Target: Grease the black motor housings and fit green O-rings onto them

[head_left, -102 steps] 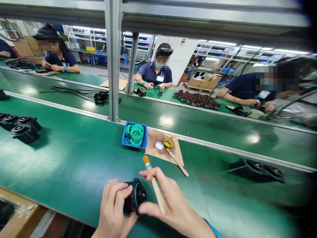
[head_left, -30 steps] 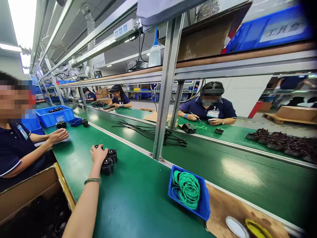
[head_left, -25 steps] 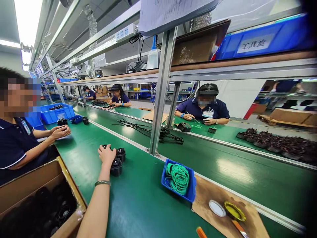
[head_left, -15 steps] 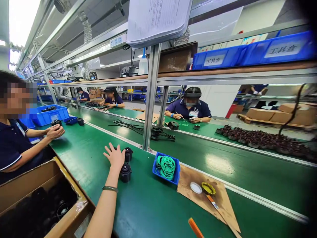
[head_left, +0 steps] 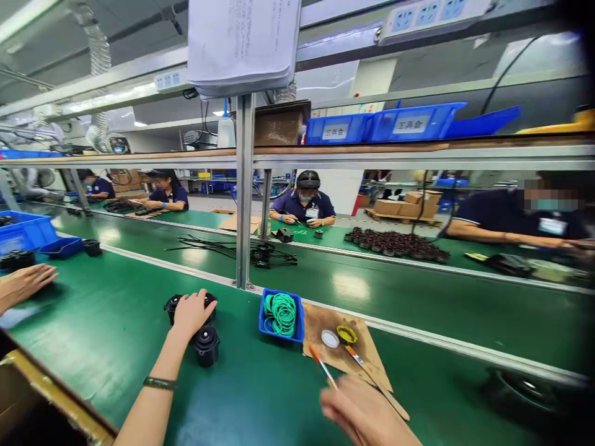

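My left hand [head_left: 193, 314] rests on black round housings at the centre-left of the green bench [head_left: 242, 390]; its fingers curl over the tops, and one housing [head_left: 173, 305] shows at its left. Another housing [head_left: 207, 345] stands just below the hand. At the lower right my right hand [head_left: 357, 406], blurred, is closed on a thin brush [head_left: 323, 365] with an orange tip. Ahead of it lies stained cardboard [head_left: 320, 316] bearing a white lid [head_left: 330, 338], a yellow-rimmed tin [head_left: 346, 335] and a second brush [head_left: 356, 355].
A blue bin [head_left: 281, 336] holds green rings [head_left: 281, 313]. A metal post [head_left: 245, 192] stands at the bench's back edge. Another person's hand [head_left: 28, 284] is at the far left. A carton [head_left: 60, 396] sits lower left, and a dark housing [head_left: 520, 390] lower right.
The view has swung right. My left hand has gone from spread fingers to resting on the housings, with another housing now beside it. My right hand has come into view with the brush.
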Available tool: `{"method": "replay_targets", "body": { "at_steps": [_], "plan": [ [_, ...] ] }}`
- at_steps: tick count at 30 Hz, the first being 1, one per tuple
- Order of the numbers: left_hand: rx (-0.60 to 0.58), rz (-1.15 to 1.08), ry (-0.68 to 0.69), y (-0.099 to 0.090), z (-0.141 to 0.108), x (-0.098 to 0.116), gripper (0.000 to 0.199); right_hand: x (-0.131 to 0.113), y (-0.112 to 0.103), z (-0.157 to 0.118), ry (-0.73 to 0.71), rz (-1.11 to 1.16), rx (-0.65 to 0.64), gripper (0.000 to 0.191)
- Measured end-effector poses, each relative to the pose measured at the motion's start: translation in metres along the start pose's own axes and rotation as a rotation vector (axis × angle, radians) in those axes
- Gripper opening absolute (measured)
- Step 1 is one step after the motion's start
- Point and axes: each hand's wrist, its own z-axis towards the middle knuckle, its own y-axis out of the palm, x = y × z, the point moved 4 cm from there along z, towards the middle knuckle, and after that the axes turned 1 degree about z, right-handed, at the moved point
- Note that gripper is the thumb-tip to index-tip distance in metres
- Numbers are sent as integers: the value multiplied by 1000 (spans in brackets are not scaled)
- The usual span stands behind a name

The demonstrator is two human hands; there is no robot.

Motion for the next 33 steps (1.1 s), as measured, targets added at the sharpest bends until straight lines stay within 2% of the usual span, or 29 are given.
{"method": "replay_targets", "body": {
  "at_steps": [3, 5, 8, 11, 16, 18, 21, 24, 25, 29, 33],
  "plan": [
    [82, -57, 41, 1, 1, -5, 32, 36, 19, 33, 215, -93, -34, 20],
    [166, -96, 49, -3, -3, -11, 29, 60, 38, 56, 266, -103, -57, 15],
    [288, -121, 16, -12, -17, -26, 26, 91, 65, 82, 277, -105, -57, 17],
    [361, -110, -33, -19, -35, -42, 21, 112, 83, 94, 276, -79, -24, 22],
    [424, -162, -93, -20, -63, -55, 20, 128, 89, 98, 261, 19, 30, 21],
    [415, -241, -70, -21, -75, -49, 24, 130, 85, 97, 274, 56, 55, 18],
    [301, -398, 73, -22, -90, -30, 22, 129, 74, 95, 329, 111, 117, 12],
    [167, -516, 186, -23, -100, -9, 58, 123, 65, 93, 396, 201, 191, 13],
    [141, -542, 191, -23, -101, -2, 63, 118, 64, 92, 415, 242, 208, 14],
    [56, -643, 179, -17, -107, 29, 70, 83, 67, 91, 463, 435, 192, 18],
    [-117, -923, 105, -3, -124, 68, 90, 41, 75, 85, 477, 620, 78, 19]
  ]
}}
